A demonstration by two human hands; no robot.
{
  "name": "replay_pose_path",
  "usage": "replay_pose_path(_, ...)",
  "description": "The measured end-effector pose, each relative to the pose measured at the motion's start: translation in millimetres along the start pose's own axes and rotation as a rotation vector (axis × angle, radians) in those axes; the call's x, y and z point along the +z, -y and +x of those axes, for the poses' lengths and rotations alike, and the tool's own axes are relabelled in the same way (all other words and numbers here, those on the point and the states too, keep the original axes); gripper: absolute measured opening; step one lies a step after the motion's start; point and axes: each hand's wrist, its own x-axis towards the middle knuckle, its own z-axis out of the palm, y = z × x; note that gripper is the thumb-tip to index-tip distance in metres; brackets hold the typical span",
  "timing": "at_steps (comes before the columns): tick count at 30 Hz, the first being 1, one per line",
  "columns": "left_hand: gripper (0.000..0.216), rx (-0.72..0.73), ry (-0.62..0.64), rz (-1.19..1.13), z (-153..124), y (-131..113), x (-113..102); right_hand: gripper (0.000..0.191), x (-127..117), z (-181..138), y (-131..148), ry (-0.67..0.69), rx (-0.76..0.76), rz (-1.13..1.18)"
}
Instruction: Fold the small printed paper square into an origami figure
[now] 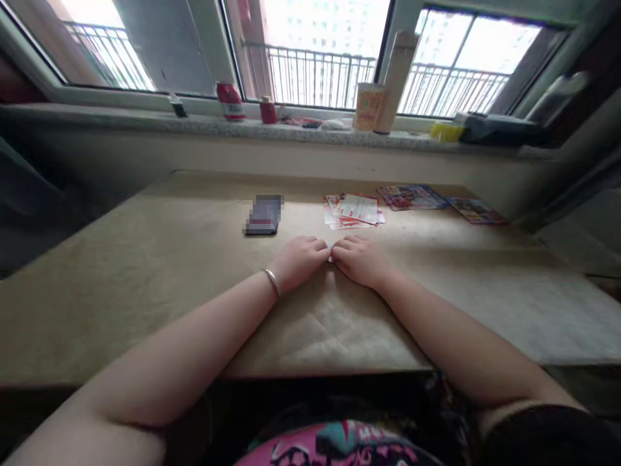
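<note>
- The left hand point(298, 260) and the right hand point(359, 259) are laid knuckles-up on the bench point(145, 278), meeting fingertip to fingertip.
- The fingers point(317, 249) of both hands are curled inward; a small pale thing point(330, 257) seems to be pinched where they meet, though too little of it is shown to tell what it is.
- A thin bangle point(272, 282) is worn on the left wrist.
- Just beyond the hands, a loose stack of red-and-white cards point(354, 211) is spread on the bench.
- Beyond the hands and to the left, a dark flat object point(263, 215), blurred out, is set down.
- Further right of the cards, two colourful printed sheets point(412, 197) are laid flat.
- Behind the bench, a windowsill point(121, 121) is lined with a red can point(229, 101) and a tall pale bottle point(395, 74).
</note>
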Motion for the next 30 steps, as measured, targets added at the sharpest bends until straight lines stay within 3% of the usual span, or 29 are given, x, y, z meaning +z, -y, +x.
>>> replay_pose_path(7,0.013,-0.032,0.022,-0.027,0,-1,1,0.018,8,2,1,0.02,0.054,0.04)
replay_pose_path(17,0.023,-0.102,0.086,-0.125,-1,-3,-4,0.018,-2,-1,-2,0.098,0.059,0.172)
replay_pose_path(30,0.024,-0.163,0.055,-0.118,-1,-4,-1,0.024,-5,2,11,0.141,0.121,0.072)
